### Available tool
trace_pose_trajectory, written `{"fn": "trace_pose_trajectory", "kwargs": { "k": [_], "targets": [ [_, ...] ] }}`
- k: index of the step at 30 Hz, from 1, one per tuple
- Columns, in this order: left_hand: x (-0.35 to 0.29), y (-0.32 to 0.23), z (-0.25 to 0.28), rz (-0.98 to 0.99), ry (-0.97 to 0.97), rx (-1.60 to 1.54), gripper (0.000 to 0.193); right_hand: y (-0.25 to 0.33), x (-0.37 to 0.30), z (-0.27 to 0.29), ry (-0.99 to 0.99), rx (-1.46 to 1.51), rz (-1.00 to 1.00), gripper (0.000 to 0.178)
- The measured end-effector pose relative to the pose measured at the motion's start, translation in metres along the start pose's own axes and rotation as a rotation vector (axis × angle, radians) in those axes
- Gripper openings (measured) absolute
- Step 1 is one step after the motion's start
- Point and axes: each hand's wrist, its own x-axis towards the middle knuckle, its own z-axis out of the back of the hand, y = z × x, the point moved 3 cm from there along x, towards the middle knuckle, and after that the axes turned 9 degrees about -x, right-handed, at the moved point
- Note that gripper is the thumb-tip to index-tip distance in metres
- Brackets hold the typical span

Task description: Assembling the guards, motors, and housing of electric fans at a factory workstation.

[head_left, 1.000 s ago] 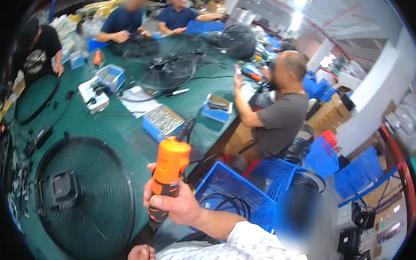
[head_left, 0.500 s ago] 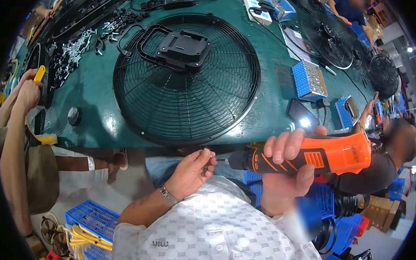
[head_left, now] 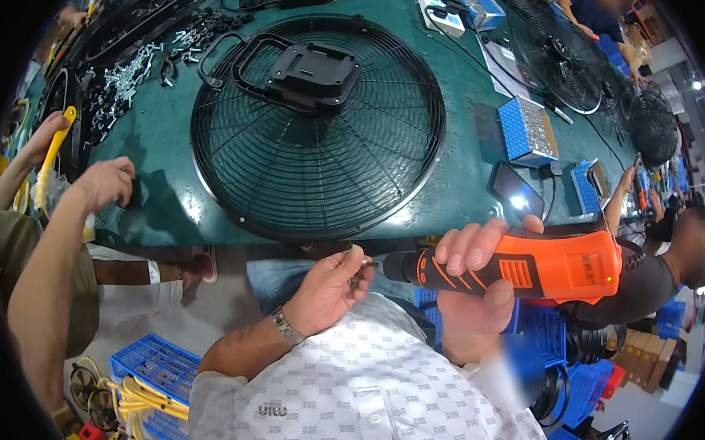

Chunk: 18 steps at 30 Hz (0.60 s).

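My right hand [head_left: 481, 281] is wrapped round an orange and black electric screwdriver [head_left: 559, 267], held level with its tip pointing left. My left hand [head_left: 333, 290] is closed, thumb and forefinger pinching a small screw [head_left: 364, 262] at the bit's end; more small metal pieces seem to sit in its curled fingers. Both hands are in front of my body, just off the table's near edge. Beyond them on the table lies a round black fan grille [head_left: 326, 162], with a black square housing [head_left: 313, 76] and curved handle on top.
The green table [head_left: 475, 136] holds loose screws [head_left: 122, 84] at left, a blue box of screws [head_left: 528, 131], a phone [head_left: 518, 189] with its light on and a white power strip [head_left: 438, 8] at right. A co-worker's hand [head_left: 103, 184] reaches in at left. Blue crates [head_left: 154, 366] stand below.
The screwdriver has moved slightly left, its tip now closer to my left fingers. At left, the co-worker's hand has moved from the yellow-handled tool to the dark round piece on the table.
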Motion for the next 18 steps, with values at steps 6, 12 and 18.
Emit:
{"fn": "trace_pose_trajectory", "kwargs": {
  "k": [6, 12, 18],
  "targets": [
    [-0.0015, 0.0004, -0.0021, -0.007, -0.033, 0.012, 0.029, -0.0036, 0.0011, 0.0004, 0.013, -0.015, -0.005, 0.079],
    [0.0005, 0.0012, 0.0006, -0.033, -0.093, 0.083, 0.031, -0.0090, 0.0001, -0.0021, 0.048, -0.032, 0.012, 0.078],
    [-0.0018, -0.0022, -0.0038, -0.091, -0.085, 0.183, 0.039, -0.0066, 0.0052, -0.0091, 0.104, -0.132, 0.039, 0.072]
  ]
}}
